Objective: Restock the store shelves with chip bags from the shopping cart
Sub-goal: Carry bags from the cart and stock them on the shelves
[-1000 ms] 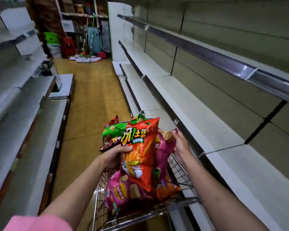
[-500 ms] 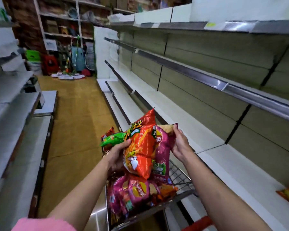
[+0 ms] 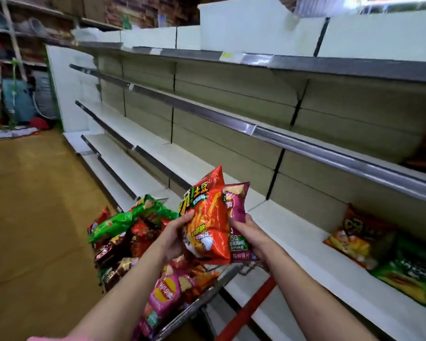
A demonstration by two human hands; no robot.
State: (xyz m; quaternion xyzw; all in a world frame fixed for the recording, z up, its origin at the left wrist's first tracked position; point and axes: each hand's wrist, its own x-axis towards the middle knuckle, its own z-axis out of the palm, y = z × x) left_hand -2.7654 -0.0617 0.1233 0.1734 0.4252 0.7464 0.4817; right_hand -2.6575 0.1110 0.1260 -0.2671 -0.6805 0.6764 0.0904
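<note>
Each hand (image 3: 175,232) grips a chip bag (image 3: 208,217); white shelf (image 3: 305,244), blurred bags.

two hands (image 3: 176,233) (image 3: 247,232), two held chip bags (image 3: 207,225) (image 3: 236,205), one cart (image 3: 202,299), at least two shelf bags (image 3: 352,239) (image 3: 408,276)

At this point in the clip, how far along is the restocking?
Barely started. Done: a few chip bags, one orange and one green, lie on the shelf at right. In hand: the left hand holds an orange-red fries bag, the right hand a purple bag, both above the cart. Left: the cart's pile, including a pink bag, and long bare shelf runs.
</note>
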